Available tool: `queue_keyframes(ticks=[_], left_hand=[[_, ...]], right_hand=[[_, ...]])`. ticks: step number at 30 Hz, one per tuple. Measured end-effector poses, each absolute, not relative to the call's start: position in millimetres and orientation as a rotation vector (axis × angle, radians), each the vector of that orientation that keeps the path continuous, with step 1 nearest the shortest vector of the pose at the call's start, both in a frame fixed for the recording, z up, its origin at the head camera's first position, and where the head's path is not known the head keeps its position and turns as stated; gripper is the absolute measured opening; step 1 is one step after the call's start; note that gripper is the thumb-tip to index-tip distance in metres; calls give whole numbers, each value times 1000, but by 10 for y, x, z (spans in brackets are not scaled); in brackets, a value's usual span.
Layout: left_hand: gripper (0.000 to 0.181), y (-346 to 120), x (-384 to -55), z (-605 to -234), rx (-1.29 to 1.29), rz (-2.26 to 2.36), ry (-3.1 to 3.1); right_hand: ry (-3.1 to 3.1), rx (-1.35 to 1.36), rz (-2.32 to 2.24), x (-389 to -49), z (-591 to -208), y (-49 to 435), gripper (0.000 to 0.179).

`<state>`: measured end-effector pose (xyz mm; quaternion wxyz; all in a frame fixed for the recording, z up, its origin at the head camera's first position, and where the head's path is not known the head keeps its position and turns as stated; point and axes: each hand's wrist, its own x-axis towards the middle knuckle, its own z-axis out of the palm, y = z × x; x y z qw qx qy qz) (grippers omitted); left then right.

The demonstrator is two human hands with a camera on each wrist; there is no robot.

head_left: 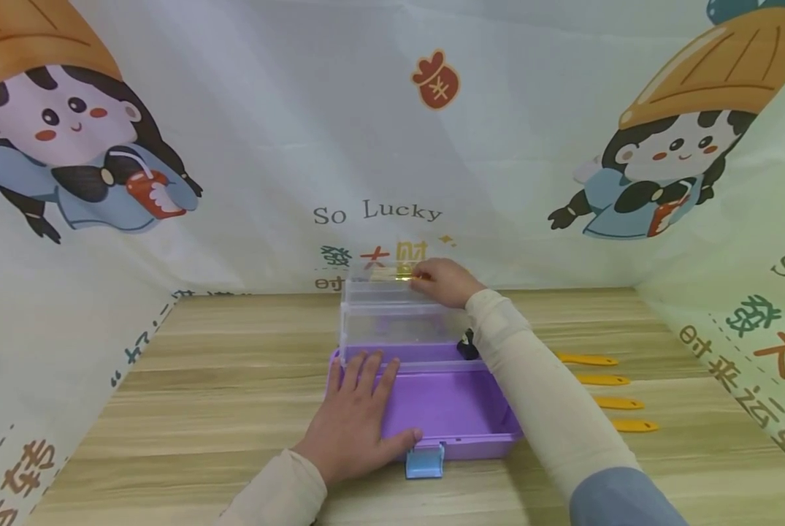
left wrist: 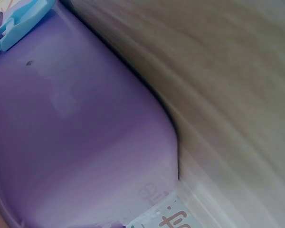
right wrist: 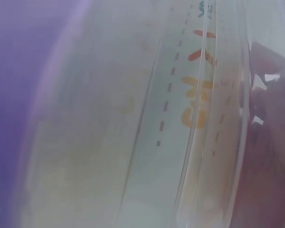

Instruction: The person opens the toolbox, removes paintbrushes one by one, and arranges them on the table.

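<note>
A purple plastic storage box (head_left: 447, 405) stands on the wooden table, its inside bare where it shows. Its clear plastic upper section (head_left: 392, 321) rises at the back. With curled fingers, my right hand (head_left: 450, 282) grips the top edge of this clear section. In the right wrist view, the clear plastic wall (right wrist: 152, 118) fills the middle, with the blurred hand (right wrist: 270, 166) behind it. My left hand (head_left: 359, 416) rests with spread fingers on the box's left rim, thumb along the front edge. A light blue latch (head_left: 425, 463) hangs open at the front.
A small black object (head_left: 467, 345) shows at the back of the box, partly hidden by the right sleeve. Several yellow handles (head_left: 618, 403) lie in a row on the table to the right. A printed cloth (head_left: 287, 146) walls the back and sides.
</note>
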<state>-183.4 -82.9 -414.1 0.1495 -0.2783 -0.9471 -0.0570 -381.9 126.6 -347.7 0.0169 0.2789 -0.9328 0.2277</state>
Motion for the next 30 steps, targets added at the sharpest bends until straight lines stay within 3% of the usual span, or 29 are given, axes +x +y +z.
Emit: queue_keyframes(ticks=[30], left_hand=[[99, -841, -1834, -4133, -803, -166, -2725]], right_hand=[[-2869, 767, 883, -3723, -3436, 1289, 30]])
